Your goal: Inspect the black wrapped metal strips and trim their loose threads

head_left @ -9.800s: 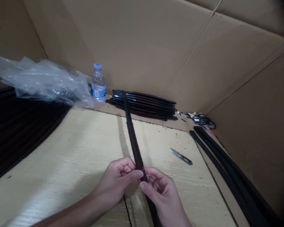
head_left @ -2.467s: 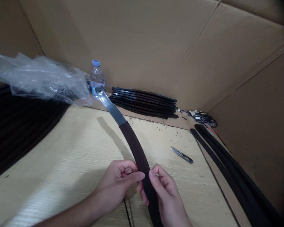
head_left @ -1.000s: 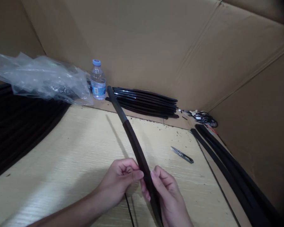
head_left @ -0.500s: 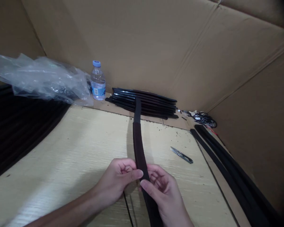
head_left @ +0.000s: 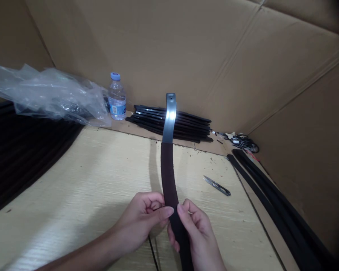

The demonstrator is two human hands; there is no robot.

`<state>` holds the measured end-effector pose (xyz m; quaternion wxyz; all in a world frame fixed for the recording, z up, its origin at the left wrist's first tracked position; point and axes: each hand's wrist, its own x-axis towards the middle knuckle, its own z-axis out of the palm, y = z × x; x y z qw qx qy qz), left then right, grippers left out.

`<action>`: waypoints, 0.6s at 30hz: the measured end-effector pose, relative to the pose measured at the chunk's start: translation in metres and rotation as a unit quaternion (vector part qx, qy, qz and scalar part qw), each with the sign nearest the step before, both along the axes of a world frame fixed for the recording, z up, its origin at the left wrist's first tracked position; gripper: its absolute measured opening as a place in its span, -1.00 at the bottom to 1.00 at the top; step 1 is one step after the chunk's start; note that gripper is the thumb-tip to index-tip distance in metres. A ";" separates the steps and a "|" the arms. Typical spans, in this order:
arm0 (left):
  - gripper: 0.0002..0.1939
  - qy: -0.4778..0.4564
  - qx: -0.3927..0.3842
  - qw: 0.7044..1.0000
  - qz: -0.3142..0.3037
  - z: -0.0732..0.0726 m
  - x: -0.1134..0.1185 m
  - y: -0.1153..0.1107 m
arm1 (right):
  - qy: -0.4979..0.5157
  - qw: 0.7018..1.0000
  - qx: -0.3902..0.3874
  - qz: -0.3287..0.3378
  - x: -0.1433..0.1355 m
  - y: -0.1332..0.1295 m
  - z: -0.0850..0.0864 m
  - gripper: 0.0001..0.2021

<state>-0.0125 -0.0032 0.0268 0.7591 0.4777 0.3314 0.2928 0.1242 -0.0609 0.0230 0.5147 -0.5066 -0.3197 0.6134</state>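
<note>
A long dark brown and black fabric strap (head_left: 168,169) runs up the middle of the view, its near end passing out of the bottom edge. From its far end sticks out a shiny, gently curved dark strip (head_left: 169,116) with a small hole near the tip. My left hand (head_left: 147,216) pinches the strap's left edge, thumb on top. On the right edge, my right hand (head_left: 196,229) grips the same strap, with some fingers underneath. A thin black cord (head_left: 153,252) hangs below my left hand; I cannot make out where its upper end goes.
Thread snips (head_left: 217,185) lie right of the strap. Behind are a stack of glossy black strips (head_left: 147,116), a water bottle (head_left: 117,99) and clear plastic bags (head_left: 59,94). Dark straps lie left (head_left: 25,150) and right (head_left: 271,199). Cardboard walls (head_left: 169,49) surround the table (head_left: 107,165).
The strap's far end has tilted up and turned, so the shiny strip now shows its broad face above the stack. My right thumb has moved up and right to the strap's edge.
</note>
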 end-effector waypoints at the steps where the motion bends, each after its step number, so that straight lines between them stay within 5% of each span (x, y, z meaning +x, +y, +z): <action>1: -0.70 -0.004 -0.003 1.000 -0.003 0.000 0.000 -0.001 | 0.004 1.000 -0.001 -0.004 0.000 0.000 0.000 -0.63; 6: -0.71 -0.054 -0.040 0.998 -0.010 -0.003 0.004 -0.002 | 0.021 1.000 -0.006 -0.012 -0.001 0.001 0.001 -0.65; 16: -0.73 -0.044 -0.053 0.994 0.084 0.001 0.002 0.004 | 0.012 0.997 0.063 -0.042 0.002 0.001 -0.001 -0.82; 18: -0.76 -0.058 -0.050 0.995 0.065 0.001 0.001 0.004 | 0.026 0.997 0.075 -0.022 0.002 0.003 -0.002 -0.68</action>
